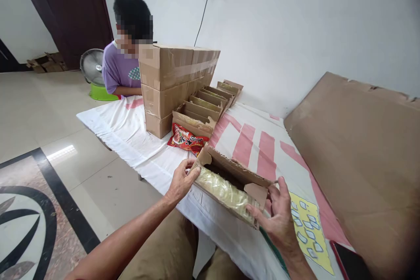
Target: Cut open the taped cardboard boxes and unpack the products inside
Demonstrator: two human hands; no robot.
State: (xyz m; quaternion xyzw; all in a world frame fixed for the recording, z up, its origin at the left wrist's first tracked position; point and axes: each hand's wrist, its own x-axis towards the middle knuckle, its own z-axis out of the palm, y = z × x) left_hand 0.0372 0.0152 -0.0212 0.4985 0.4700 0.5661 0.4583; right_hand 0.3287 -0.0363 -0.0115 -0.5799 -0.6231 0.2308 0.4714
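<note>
Between my two hands is an open cardboard box (234, 167), long and narrow, tilted at the near edge of the table. A clear-wrapped pale yellow bundle (223, 187) fills its near side; I cannot make out what it is. My left hand (183, 179) grips the box's left end, thumb on the near top edge. At the right end my right hand (277, 212) holds the wall, with the thumb in front by a small flap (256, 194) and the fingers behind. Just beyond the box lies a red printed food packet (187, 138).
Sealed cartons (173, 68) stand stacked on the table, beside a row of open boxes (205, 105). A large cardboard sheet (354, 153) leans at right, near a phone (349, 260) and yellow printed sheet (310, 232). A person (126, 52) sits behind the stack, near a fan (92, 66).
</note>
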